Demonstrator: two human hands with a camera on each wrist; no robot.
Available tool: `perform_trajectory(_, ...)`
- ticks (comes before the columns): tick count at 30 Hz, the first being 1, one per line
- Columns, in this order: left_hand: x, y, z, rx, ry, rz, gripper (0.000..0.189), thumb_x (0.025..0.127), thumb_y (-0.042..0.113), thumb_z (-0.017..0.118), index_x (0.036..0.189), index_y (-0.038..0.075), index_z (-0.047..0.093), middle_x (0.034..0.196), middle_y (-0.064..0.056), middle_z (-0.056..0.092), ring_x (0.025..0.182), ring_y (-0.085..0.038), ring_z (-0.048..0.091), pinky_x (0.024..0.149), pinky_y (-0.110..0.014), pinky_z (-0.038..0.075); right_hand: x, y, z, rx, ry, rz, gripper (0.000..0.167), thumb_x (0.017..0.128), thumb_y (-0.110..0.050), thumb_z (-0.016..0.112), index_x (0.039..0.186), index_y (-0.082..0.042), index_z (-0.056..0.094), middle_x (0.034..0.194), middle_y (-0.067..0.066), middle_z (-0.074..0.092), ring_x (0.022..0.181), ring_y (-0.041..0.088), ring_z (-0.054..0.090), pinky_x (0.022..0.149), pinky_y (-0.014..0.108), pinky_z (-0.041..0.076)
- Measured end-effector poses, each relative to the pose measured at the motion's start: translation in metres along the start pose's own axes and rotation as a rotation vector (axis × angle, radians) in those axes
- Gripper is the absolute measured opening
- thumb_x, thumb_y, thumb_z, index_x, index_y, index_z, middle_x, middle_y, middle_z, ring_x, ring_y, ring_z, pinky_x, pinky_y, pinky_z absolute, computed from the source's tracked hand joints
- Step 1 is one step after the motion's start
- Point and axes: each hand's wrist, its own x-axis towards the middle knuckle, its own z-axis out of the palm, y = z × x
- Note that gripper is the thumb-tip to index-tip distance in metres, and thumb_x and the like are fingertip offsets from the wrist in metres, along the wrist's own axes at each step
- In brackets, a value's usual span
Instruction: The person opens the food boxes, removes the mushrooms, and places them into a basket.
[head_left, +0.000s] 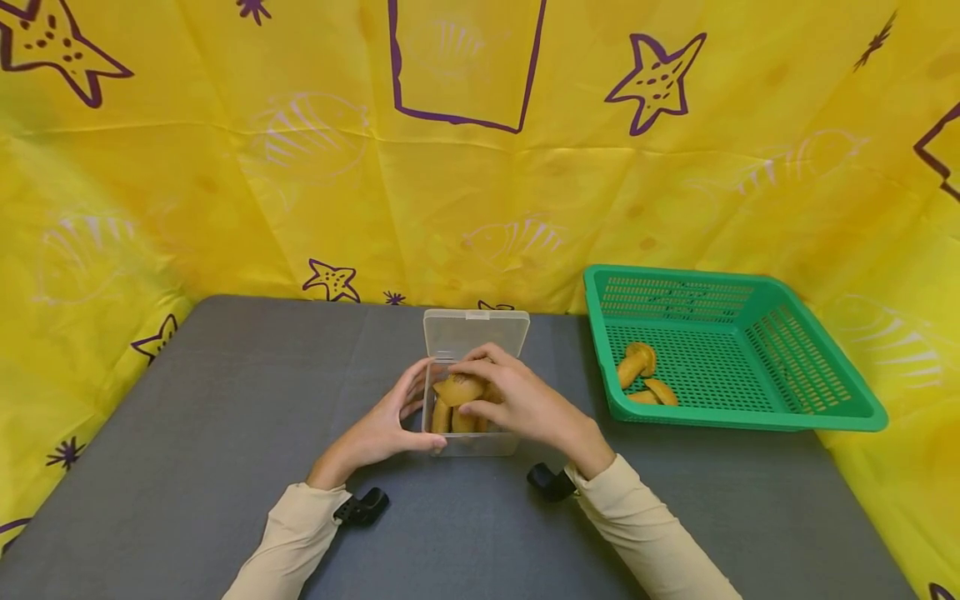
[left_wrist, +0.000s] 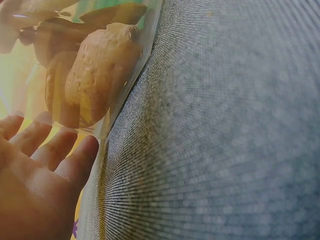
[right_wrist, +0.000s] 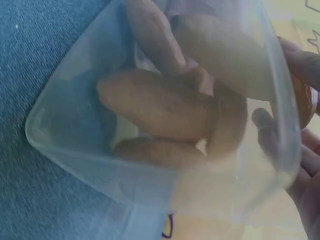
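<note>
A clear plastic box [head_left: 480,446] with its hinged lid [head_left: 476,333] raised stands at the middle of the table. My left hand [head_left: 382,429] holds its left side, thumb at the front corner and fingers along the wall; in the left wrist view those fingers [left_wrist: 45,145] lie close to a mushroom [left_wrist: 102,75] seen through the plastic. My right hand [head_left: 517,400] reaches over the opening and grips a brown mushroom [head_left: 459,389] at the top, its cap [right_wrist: 301,102] between the fingers. More mushrooms [right_wrist: 155,105] fill the box beneath, stems showing through the wall.
At the right stands a green perforated basket [head_left: 750,417] with a few mushrooms [head_left: 637,362] in its left corner. A grey cloth covers the table [head_left: 225,433]. Yellow printed fabric [head_left: 315,192] hangs behind and along both sides.
</note>
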Motion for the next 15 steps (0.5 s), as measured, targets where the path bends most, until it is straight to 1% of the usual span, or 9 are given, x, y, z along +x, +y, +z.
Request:
perform_trajectory(3, 0.0, -0.001, 0.0, -0.002, 0.001, 0.007, 0.108, 0.081, 0.023, 0.083, 0.159, 0.023, 0.009, 0.165, -0.012, 0.02, 0.153, -0.034, 0.017, 0.119, -0.061, 0.026, -0.002, 0.002, -0.004, 0.018, 0.027, 0.021, 0.045, 0.091, -0.021, 0.073, 0.131, -0.007, 0.06, 0.132, 0.007, 0.058, 0.115, 0.02, 0.06, 0.096, 0.036, 0.054)
perform_trajectory(6, 0.001, -0.001, 0.0, -0.005, 0.004, 0.014, 0.108, 0.08, 0.022, 0.084, 0.159, 0.022, 0.01, 0.165, -0.012, 0.021, 0.153, -0.034, 0.018, 0.119, -0.06, 0.026, -0.005, 0.006, -0.006, 0.03, 0.04, 0.051, 0.043, 0.091, -0.022, 0.073, 0.128, -0.007, 0.059, 0.127, 0.006, 0.064, 0.111, 0.018, 0.062, 0.094, 0.035, 0.055)
perform_trajectory(8, 0.001, -0.001, 0.0, -0.007, 0.005, 0.017, 0.108, 0.08, 0.021, 0.084, 0.159, 0.022, 0.01, 0.165, -0.012, 0.021, 0.153, -0.034, 0.018, 0.119, -0.06, 0.026, -0.006, 0.009, -0.006, 0.019, 0.04, 0.07, 0.042, 0.092, -0.023, 0.072, 0.129, -0.008, 0.058, 0.125, 0.005, 0.065, 0.11, 0.017, 0.063, 0.094, 0.035, 0.055)
perform_trajectory(10, 0.001, -0.001, 0.0, -0.007, 0.007, 0.016, 0.108, 0.08, 0.02, 0.084, 0.159, 0.022, 0.01, 0.165, -0.012, 0.021, 0.153, -0.034, 0.018, 0.119, -0.06, 0.026, -0.007, 0.011, -0.006, -0.003, 0.035, 0.075, 0.043, 0.093, -0.024, 0.071, 0.131, -0.008, 0.059, 0.127, 0.006, 0.065, 0.113, 0.018, 0.062, 0.096, 0.037, 0.054)
perform_trajectory(12, 0.001, -0.001, 0.0, -0.006, 0.008, 0.013, 0.108, 0.08, 0.02, 0.084, 0.159, 0.022, 0.01, 0.164, -0.012, 0.022, 0.153, -0.034, 0.018, 0.119, -0.06, 0.026, -0.008, 0.014, -0.005, -0.023, 0.025, 0.074, 0.043, 0.094, -0.025, 0.069, 0.133, -0.008, 0.059, 0.13, 0.007, 0.063, 0.117, 0.02, 0.061, 0.099, 0.039, 0.053)
perform_trajectory(15, 0.001, -0.001, 0.001, -0.005, 0.008, 0.01, 0.108, 0.08, 0.021, 0.084, 0.159, 0.023, 0.01, 0.164, -0.013, 0.022, 0.153, -0.035, 0.019, 0.119, -0.06, 0.026, -0.008, 0.016, -0.004, -0.031, 0.014, 0.071, 0.043, 0.095, -0.025, 0.068, 0.134, -0.008, 0.06, 0.131, 0.008, 0.062, 0.117, 0.022, 0.061, 0.098, 0.041, 0.053)
